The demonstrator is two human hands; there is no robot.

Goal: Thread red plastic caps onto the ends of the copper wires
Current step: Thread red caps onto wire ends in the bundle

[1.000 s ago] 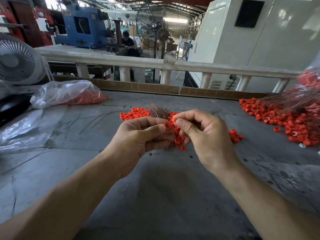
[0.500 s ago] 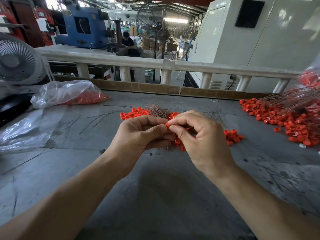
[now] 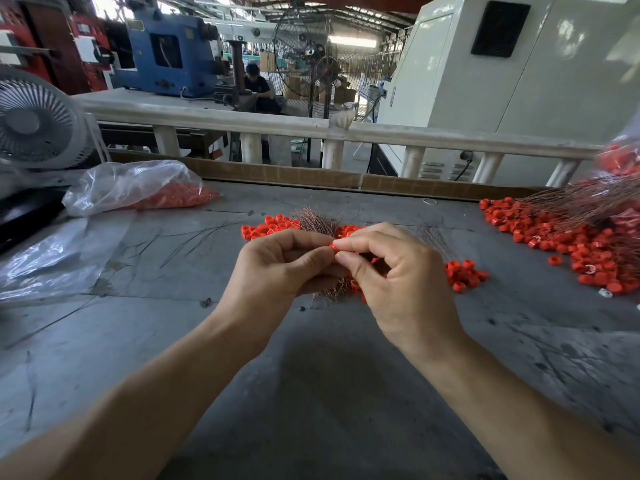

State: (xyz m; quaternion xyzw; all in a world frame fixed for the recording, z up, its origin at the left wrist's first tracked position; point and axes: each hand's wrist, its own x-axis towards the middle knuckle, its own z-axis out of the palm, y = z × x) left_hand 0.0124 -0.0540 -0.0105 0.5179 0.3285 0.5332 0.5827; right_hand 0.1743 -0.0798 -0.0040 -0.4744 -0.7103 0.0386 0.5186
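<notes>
Head view showed the right hand (image 3: pixel 401 282) pinching a red cap (image 3: pixel 333 247); the left hand (image 3: pixel 277 268) gripped copper wires (image 3: pixel 329 292) mid-worktop (image 3: pixel 311 393).

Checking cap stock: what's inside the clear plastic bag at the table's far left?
The clear plastic bag holds a mass of red caps, bunched toward its right end. The crumpled film hides how deep the pile goes and whether anything else lies in it.

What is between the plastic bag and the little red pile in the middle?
In the head view, bare grey table with a few thin stray wires lies between the plastic bag and the red caps.
</notes>
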